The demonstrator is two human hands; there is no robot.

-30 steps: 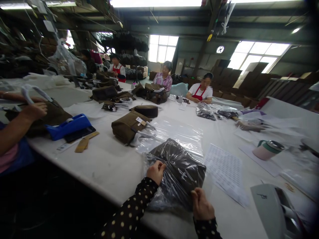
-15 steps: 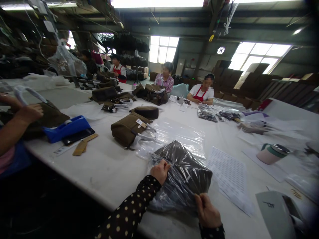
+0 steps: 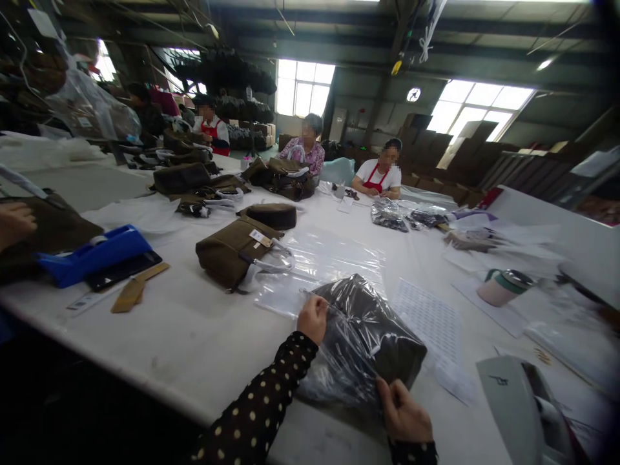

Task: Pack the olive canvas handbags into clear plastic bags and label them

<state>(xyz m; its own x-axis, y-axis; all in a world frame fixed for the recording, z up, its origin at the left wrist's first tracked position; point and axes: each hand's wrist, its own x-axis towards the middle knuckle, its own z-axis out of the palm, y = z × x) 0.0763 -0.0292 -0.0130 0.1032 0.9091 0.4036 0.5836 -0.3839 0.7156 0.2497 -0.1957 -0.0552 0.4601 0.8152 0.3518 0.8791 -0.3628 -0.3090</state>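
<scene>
A dark handbag [image 3: 394,345] lies on the white table inside a clear plastic bag [image 3: 339,345]. My left hand [image 3: 314,318] is closed, pinching the plastic at its left upper edge. Lower right, my right hand [image 3: 405,413] is also closed, with thumb and fingers gripping the plastic near the handbag's front corner. Beyond my left hand, another clear plastic bag [image 3: 334,252] lies flat. Beside it rests a brown handbag [image 3: 232,248] with a paper tag [image 3: 260,238] and wrapped handles. A printed sheet [image 3: 429,316] of small labels lies to the right, partly under plastic.
At left are a blue tape dispenser [image 3: 104,252] and brown card pieces [image 3: 138,287]. On the right stand a lidded mug [image 3: 504,287] and a grey tape dispenser [image 3: 513,394]. A co-worker's hand [image 3: 17,223] is at far left; several people sit across the table.
The wrapped handbag has shifted slightly right and turned a little, with both hands still on the plastic. The surroundings have slid left in view as my head turned. The co-worker's hand at left has shifted.
</scene>
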